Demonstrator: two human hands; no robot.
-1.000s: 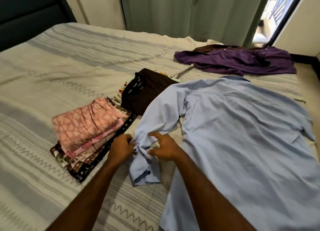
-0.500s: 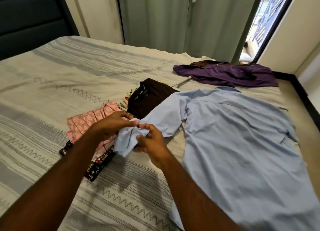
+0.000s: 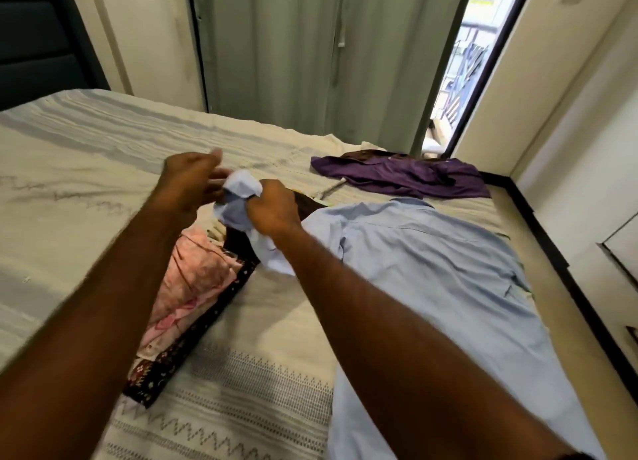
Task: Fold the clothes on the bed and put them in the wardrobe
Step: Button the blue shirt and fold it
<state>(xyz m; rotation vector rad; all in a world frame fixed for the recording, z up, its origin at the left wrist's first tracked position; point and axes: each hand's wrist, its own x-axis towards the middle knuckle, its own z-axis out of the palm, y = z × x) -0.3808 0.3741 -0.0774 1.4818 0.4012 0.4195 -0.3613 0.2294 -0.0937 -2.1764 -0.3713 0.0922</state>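
A light blue shirt (image 3: 431, 280) lies spread on the bed (image 3: 86, 169), collar toward the far side. Its left sleeve (image 3: 238, 197) is lifted off the bed and bunched between my hands. My right hand (image 3: 272, 211) grips the sleeve from the right. My left hand (image 3: 193, 180) is blurred, with its fingers at the sleeve's end. A stack of folded clothes, pink on top (image 3: 193, 280), lies under my left forearm. A dark brown folded garment (image 3: 238, 243) is mostly hidden behind the sleeve. A purple garment (image 3: 400, 176) lies unfolded at the bed's far side.
Green curtains (image 3: 293, 62) hang behind the bed, next to an open doorway (image 3: 462, 62) to a balcony. A dark headboard (image 3: 38, 38) stands at the far left. A cream wall with a dark skirting (image 3: 552, 252) runs along the bed's right side.
Both hands have raised the shirt sleeve off the bed and away from me, bunching it. The camera has tilted up, showing more of the curtains.
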